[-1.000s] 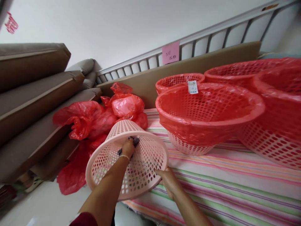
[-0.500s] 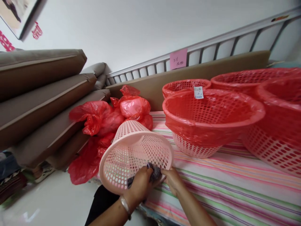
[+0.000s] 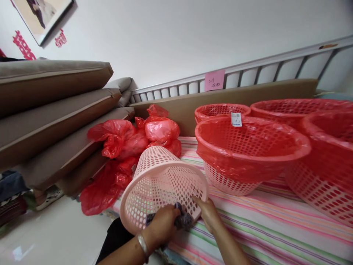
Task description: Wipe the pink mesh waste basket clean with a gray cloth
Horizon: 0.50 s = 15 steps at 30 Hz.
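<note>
A pale pink plastic basket (image 3: 162, 167) lies tipped on its side, its wide mouth facing me. My left hand (image 3: 162, 222), with a silver bangle at the wrist, is closed around a dark grey cloth (image 3: 184, 220) at the lower edge of the mouth. Bunched cloth sticks out on both sides of the fist. On the right of the mouth, my right hand (image 3: 206, 213) grips the basket's rim, thumb inside; its other fingers are partly hidden. Close by on the right stands an upright pink basket (image 3: 231, 180) lined with a red plastic bag, bearing a white label.
More red-lined baskets (image 3: 325, 147) stand at the right on the striped sheet (image 3: 256, 221). Red plastic bags (image 3: 118, 138) are heaped behind the tipped basket. Thick brown cushions (image 3: 57, 121) are stacked at left. A white slatted rail (image 3: 237, 77) runs along the wall.
The camera view has shifted, so the scene sits slightly lower and further right. My left hand still grasps the cloth, whose bunched end has changed shape; my right hand remains at the rim.
</note>
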{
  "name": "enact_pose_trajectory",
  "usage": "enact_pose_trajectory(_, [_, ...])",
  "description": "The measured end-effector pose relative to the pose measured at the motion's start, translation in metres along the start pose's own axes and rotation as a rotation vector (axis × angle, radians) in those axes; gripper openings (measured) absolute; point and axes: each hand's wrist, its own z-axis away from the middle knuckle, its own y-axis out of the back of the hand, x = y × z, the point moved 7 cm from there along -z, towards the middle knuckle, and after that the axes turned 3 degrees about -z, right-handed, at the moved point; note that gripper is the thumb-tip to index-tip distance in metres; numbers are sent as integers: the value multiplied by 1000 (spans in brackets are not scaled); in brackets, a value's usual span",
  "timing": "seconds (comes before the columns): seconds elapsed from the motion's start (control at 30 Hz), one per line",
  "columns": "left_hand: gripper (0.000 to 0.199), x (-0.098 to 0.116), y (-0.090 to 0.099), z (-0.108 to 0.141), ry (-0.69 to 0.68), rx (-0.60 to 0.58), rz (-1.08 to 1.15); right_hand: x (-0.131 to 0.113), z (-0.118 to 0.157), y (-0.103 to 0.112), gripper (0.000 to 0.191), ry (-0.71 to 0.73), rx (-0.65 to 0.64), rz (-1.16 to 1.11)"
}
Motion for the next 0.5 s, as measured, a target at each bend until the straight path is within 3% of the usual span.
enact_pose_trajectory(0.17, [38, -40, 60, -62, 290, 315, -152, 26, 6, -6, 34, -14, -8, 27])
enact_pose_trajectory(0.23, [37, -57, 75, -92, 358, 368, -178, 32, 8, -10, 29, -23, -29, 43])
enact_pose_trajectory(0.37, [32, -82, 74, -133, 353, 342, -210, 33, 11, -17, 33, -93, -52, -58])
enact_pose_trajectory(0.5, [33, -94, 63, -145, 317, 301, -199, 29, 11, -20, 41, -160, -29, -181])
